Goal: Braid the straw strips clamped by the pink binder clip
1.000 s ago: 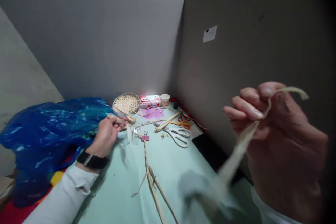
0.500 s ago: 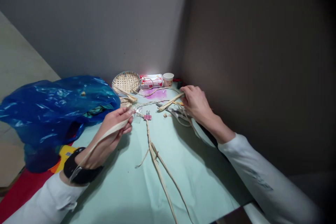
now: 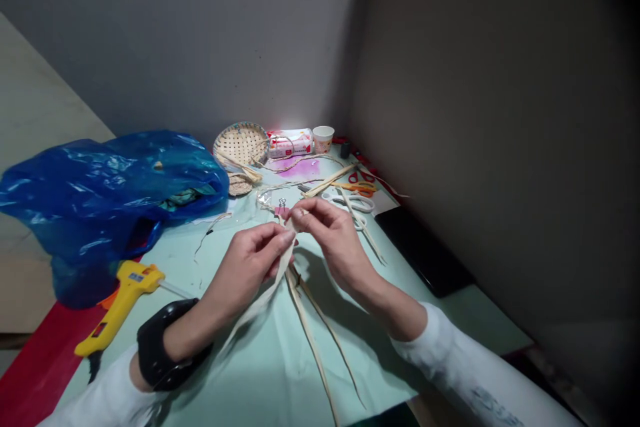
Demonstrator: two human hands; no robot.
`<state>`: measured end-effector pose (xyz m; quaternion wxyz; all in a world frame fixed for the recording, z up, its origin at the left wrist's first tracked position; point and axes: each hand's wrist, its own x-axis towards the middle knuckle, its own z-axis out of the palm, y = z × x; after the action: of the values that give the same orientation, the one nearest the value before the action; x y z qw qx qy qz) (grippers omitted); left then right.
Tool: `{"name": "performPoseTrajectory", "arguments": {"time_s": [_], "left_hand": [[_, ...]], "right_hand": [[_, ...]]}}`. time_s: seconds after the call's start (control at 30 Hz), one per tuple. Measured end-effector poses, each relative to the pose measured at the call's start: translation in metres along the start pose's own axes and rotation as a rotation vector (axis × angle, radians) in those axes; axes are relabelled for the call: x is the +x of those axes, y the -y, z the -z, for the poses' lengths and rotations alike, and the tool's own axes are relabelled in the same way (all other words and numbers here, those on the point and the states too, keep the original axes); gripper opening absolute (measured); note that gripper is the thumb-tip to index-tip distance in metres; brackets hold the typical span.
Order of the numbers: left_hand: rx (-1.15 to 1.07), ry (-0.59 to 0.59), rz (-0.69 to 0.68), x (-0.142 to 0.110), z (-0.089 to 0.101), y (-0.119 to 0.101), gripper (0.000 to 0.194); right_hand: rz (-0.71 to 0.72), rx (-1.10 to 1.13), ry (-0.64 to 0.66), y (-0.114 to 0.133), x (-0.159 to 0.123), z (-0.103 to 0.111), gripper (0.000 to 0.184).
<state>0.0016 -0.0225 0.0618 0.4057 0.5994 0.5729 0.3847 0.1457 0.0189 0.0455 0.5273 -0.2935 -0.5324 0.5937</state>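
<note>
My left hand (image 3: 255, 257) pinches a flat, pale strip of dried plant fibre (image 3: 267, 297), which trails down toward my left forearm. Close beside it, my right hand (image 3: 333, 233) closes its thumb and fingers on the upper end of the same strip. Just behind my fingertips a pink binder clip (image 3: 281, 210) is partly hidden. Below my hands, the loose strands (image 3: 307, 327) of a twisted fibre cord spread over the pale green cloth (image 3: 380, 360); the cord's upper part is covered by my hands.
At left lie a blue plastic bag (image 3: 110, 193) and a yellow glue gun (image 3: 123, 300). A woven basket (image 3: 241, 143), a paper cup (image 3: 323, 139) and a red-and-white packet (image 3: 291, 143) stand at the back. White scissors (image 3: 350, 201), orange scissors (image 3: 365, 187) and a dark flat device (image 3: 425, 250) are at right.
My right hand has left the fibre bundle by the scissors and come to the middle, onto the strip. My left hand has moved right with the strip, and the view has shifted slightly.
</note>
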Motion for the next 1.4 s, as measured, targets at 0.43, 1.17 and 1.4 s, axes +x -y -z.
{"name": "performPoseTrajectory", "arguments": {"time_s": [0.43,1.17,1.4], "left_hand": [[0.680,0.054,0.067,-0.002,-0.012,0.049,0.018],[-0.205,0.156,0.419,-0.005,0.001,0.042,0.016],[-0.400,0.182,0.457,-0.003,-0.002,0.052,0.023]], "right_hand": [[-0.299,-0.117,-0.027,-0.018,0.014,0.034,0.014],[-0.392,-0.605,0.419,-0.039,-0.006,0.018,0.025],[-0.496,-0.406,0.395,-0.040,-0.009,0.018,0.021]]}}
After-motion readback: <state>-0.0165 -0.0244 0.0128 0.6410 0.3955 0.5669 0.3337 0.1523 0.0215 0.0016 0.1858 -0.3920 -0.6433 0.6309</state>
